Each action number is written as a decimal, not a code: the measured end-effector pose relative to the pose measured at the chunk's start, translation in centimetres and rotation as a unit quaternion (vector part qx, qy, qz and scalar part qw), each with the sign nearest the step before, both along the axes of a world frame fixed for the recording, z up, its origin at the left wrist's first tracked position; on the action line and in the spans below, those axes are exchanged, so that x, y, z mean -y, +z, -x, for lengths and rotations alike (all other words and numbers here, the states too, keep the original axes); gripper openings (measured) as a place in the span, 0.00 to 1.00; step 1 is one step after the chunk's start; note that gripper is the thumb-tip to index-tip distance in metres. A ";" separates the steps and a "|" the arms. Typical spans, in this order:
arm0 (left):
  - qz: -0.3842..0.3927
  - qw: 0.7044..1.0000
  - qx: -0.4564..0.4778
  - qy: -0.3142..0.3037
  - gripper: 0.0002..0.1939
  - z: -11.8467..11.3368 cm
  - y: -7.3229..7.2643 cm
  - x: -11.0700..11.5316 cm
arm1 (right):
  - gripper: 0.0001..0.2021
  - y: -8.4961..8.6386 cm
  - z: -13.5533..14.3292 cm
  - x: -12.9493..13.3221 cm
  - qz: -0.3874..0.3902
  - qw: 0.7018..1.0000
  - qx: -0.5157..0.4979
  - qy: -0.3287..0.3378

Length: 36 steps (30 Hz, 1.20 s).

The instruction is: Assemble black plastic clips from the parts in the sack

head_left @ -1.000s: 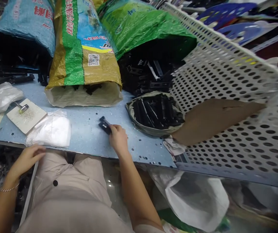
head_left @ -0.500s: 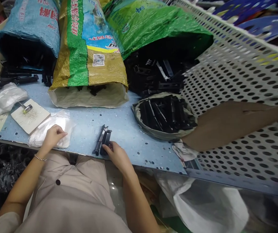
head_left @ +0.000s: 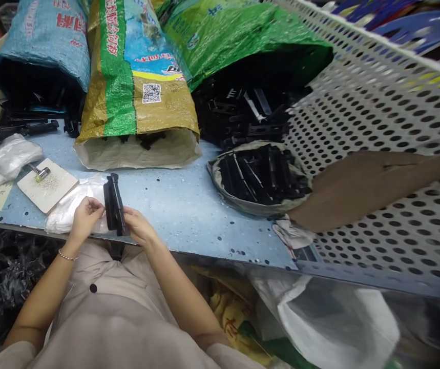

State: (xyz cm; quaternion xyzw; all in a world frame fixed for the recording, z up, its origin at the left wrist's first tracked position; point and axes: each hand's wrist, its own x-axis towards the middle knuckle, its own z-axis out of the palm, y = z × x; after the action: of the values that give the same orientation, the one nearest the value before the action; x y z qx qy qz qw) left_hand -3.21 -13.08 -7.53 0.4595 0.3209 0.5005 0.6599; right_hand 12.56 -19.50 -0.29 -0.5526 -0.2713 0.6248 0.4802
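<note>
My right hand (head_left: 137, 224) grips a pair of long black plastic parts (head_left: 114, 206), held side by side and nearly upright near the table's front edge. My left hand (head_left: 89, 215) is just left of them, thumb and fingertips pinched together over a stack of thin clear plastic bags (head_left: 66, 210). What that pinch holds, if anything, is too small to make out. Behind the bags lies a pale square board (head_left: 48, 187) with a small metal-headed tool (head_left: 42, 173) on it.
Blue (head_left: 46, 41), gold-and-green (head_left: 158, 113) and green (head_left: 250, 38) woven sacks with black parts stand at the back. A cloth-rimmed container (head_left: 256, 205) holds more black parts. At the right are a perforated white panel (head_left: 407, 118) and brown cardboard (head_left: 342, 189).
My right hand has lifted the black parts and carried them left, beside my left hand. My left hand has hardly moved and keeps its pinch.
</note>
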 end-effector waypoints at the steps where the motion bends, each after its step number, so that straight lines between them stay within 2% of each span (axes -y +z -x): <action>1: -0.029 0.999 -0.018 0.015 0.09 0.3 0.0 0.0 | 0.15 -0.4 0.0 -0.4 0.007 1.000 -0.008 -0.007; 3: -0.105 0.990 -0.082 0.037 0.05 1.2 -0.1 -0.1 | 0.16 -1.0 -0.5 -0.6 0.017 0.999 -0.018 -0.036; 5: -0.166 0.975 -0.144 0.034 0.11 1.9 -0.2 -0.3 | 0.19 -1.3 -1.2 -0.4 0.024 0.998 -0.026 -0.056; 7: -0.173 0.969 -0.174 0.028 0.12 2.3 -0.3 -0.5 | 0.19 -1.4 -1.9 0.0 0.028 0.998 -0.025 -0.056; 11: -0.146 0.972 -0.178 0.047 0.09 2.2 -0.5 -0.8 | 0.14 -1.3 -2.5 0.7 0.009 0.998 0.026 -0.064; 15: -0.177 0.966 -0.188 0.025 0.14 1.9 -0.9 -0.9 | 0.15 0.4 -2.4 2.3 -0.036 0.993 0.060 -0.099; 18: -0.202 0.958 -0.202 0.018 0.19 1.7 -0.9 -1.0 | 0.20 1.5 -1.9 4.1 0.026 0.999 -0.024 -0.008; 21: -0.255 0.941 -0.217 0.055 0.21 1.7 -0.2 -0.8 | 0.18 0.6 -1.2 4.9 0.114 0.985 -0.107 0.069; 23: -0.330 0.916 -0.218 0.068 0.23 1.8 0.3 -0.1 | 0.17 -0.8 -1.1 4.7 0.150 0.972 -0.163 0.081; 25: -0.417 0.886 -0.198 0.037 0.27 1.8 0.8 1.1 | 0.18 -2.0 -1.1 4.1 0.152 0.966 -0.196 0.073; 27: -0.472 0.867 -0.159 -0.009 0.31 1.8 1.0 2.9 | 0.18 -2.6 -1.0 3.5 0.113 0.981 -0.154 0.044; 29: -0.481 0.867 -0.128 -0.037 0.34 2.1 1.4 4.6 | 0.16 -2.3 -0.5 3.2 0.052 0.998 -0.031 0.025; 31: -0.455 0.880 -0.127 -0.057 0.33 3.5 2.0 6.1 | 0.12 -1.6 0.9 3.3 -0.012 0.989 0.143 0.039; 33: -0.414 0.892 -0.158 -0.089 0.31 6.5 3.1 7.2 | 0.11 -1.0 3.3 3.7 -0.079 0.954 0.274 0.088; 34: -0.396 0.894 -0.182 -0.108 0.30 8.6 3.6 7.6 | 0.11 -1.0 4.7 3.9 -0.107 0.940 0.298 0.130; 36: -0.361 0.885 -0.258 -0.141 0.29 13.4 4.1 8.2 | 0.11 -1.5 7.9 4.1 -0.131 0.923 0.253 0.257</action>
State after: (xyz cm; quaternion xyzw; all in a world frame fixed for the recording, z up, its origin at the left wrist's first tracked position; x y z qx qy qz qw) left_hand -16.56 -21.32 -3.39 0.8193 0.2092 0.3471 0.4056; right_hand 4.69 -23.59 -1.82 -0.5357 -0.5957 0.5255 0.2863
